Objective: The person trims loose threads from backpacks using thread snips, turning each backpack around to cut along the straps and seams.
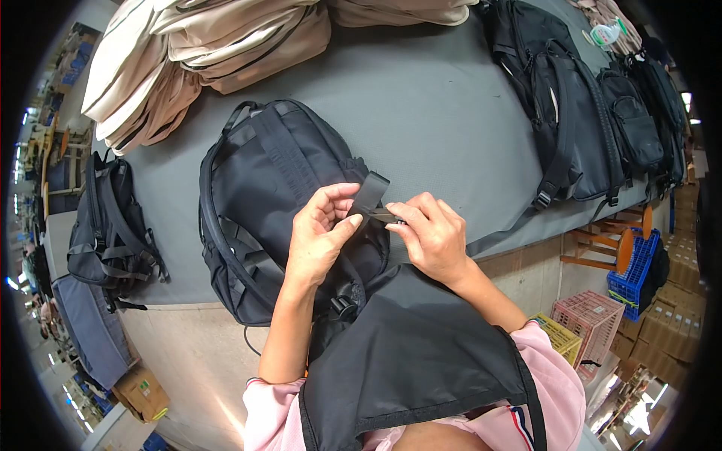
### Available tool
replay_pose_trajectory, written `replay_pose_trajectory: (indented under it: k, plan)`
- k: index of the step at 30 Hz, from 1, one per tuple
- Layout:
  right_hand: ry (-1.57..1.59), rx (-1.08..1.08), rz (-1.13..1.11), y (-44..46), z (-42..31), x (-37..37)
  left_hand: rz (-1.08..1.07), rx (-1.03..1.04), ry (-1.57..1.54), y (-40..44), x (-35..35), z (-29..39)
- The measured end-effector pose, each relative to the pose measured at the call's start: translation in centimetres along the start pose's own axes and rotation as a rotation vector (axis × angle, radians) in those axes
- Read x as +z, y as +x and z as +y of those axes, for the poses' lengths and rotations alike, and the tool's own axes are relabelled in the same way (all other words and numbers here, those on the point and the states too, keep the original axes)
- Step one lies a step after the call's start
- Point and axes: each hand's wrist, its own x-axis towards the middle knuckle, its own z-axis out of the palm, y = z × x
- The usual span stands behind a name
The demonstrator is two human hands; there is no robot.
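Observation:
My left hand pinches a black webbing strap between thumb and fingers, its flat end sticking up. In my right hand is a pair of small thread snips, mostly hidden by the fingers. The metal blades point left and meet the strap beside my left thumb. Beneath and behind my left hand, a black backpack lies on the grey table. A black buckle hangs below my left hand, near the black apron.
Beige backpacks are piled along the far left. Several black backpacks stand at the right. A smaller black bag sits at the left table edge. Beyond the right edge are a wooden stool and plastic crates.

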Motion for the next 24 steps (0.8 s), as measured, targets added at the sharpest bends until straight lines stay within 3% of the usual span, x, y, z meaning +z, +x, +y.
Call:
replay_pose_trajectory:
  k: [3,9,15,18,24]
  plan:
    - [-0.033,-0.043,0.010,0.2,0.0,-0.1,-0.005,-0.023,-0.037,0.1,-0.3,-0.2]
    - [0.175,0.069,0.093,-0.5,0.5,0.7,0.008,-0.052,-0.055,0.1,-0.2,0.1]
    - [0.130,0.065,0.021,-0.1,0.3,0.9,0.019,-0.055,-0.085,0.3,-0.5,-0.3]
    - [0.258,0.165,0.101,-0.2,0.0,1.3,0.041,-0.055,-0.121,0.3,-0.8,-0.2]
    - [0.455,0.351,0.008,-0.9,1.2,1.3,0.129,0.001,-0.193,0.0,-2.5,0.0]
